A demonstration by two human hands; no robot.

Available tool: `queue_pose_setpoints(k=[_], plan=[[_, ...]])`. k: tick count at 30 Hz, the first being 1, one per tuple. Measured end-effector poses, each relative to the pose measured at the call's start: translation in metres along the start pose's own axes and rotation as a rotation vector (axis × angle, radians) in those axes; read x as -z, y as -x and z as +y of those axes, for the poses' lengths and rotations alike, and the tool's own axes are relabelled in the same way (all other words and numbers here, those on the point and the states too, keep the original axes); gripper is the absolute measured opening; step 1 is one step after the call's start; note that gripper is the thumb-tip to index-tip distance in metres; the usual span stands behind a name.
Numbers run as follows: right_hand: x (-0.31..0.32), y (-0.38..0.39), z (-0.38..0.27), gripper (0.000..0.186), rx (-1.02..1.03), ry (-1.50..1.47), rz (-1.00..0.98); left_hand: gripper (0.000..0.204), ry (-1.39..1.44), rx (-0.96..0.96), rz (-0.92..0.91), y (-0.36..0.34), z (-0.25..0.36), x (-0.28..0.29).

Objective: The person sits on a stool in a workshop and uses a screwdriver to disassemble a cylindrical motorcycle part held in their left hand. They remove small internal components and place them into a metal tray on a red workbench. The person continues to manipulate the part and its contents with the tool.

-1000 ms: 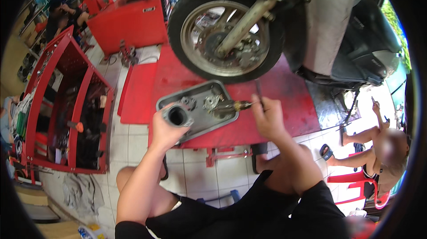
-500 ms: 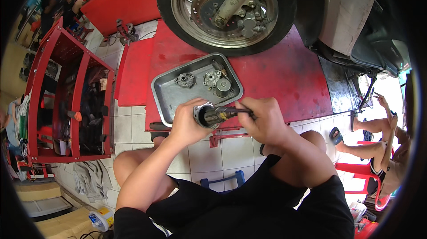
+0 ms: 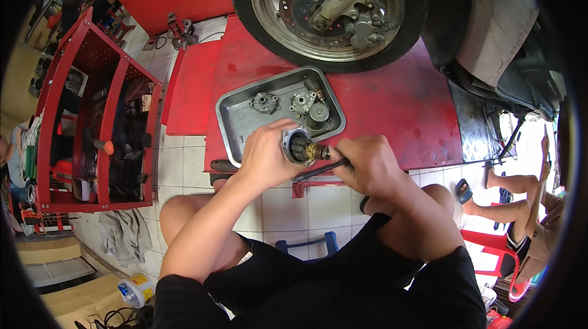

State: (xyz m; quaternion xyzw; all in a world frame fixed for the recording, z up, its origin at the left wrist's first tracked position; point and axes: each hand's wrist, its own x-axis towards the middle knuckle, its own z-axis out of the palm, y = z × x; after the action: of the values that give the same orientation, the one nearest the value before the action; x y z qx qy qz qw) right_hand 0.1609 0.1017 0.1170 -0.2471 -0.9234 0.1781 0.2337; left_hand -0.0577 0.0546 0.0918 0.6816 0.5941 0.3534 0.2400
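Observation:
My left hand (image 3: 267, 153) is wrapped round a short metal motor housing (image 3: 286, 145), its open mouth facing right. Partly inside the housing sits an armature (image 3: 301, 147), with a dark slotted core, yellowish windings and a copper-brown end that sticks out. My right hand (image 3: 369, 160) is closed round a thin dark screwdriver-like rod (image 3: 321, 171), which slants down to the left below the armature. The right thumb and fingertips are at the armature's outer end; whether they pinch it is hard to make out. Just beyond both hands lies a grey metal tray (image 3: 236, 136).
The tray holds two cast metal parts (image 3: 264, 102) (image 3: 302, 103) and a round-capped cylinder (image 3: 318, 115). It rests on a red platform (image 3: 392, 115) under a motorbike wheel (image 3: 334, 14). A red tool cart (image 3: 113, 127) stands left. Another person's legs (image 3: 505, 200) are at right.
The housing and armature have shifted slightly right and turned in my hands. The rod now points down-left, below the armature. In view, the tray and wheel sit a little farther right.

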Motion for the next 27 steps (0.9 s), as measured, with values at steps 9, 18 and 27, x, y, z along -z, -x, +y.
queue_pose_setpoints(k=[9, 18, 27], plan=[[-0.005, 0.009, -0.002, 0.022, -0.023, -0.029, -0.034, 0.033, -0.073, -0.06, 0.016, 0.006, -0.005, -0.005], [-0.005, 0.018, -0.005, 0.023, -0.03, -0.088, -0.009, 0.035, -0.138, -0.195, -0.009, 0.009, -0.001, -0.003], [-0.011, 0.016, -0.014, 0.024, -0.101, -0.072, -0.057, 0.038, 0.113, -0.045, -0.123, 0.019, 0.005, -0.027]])
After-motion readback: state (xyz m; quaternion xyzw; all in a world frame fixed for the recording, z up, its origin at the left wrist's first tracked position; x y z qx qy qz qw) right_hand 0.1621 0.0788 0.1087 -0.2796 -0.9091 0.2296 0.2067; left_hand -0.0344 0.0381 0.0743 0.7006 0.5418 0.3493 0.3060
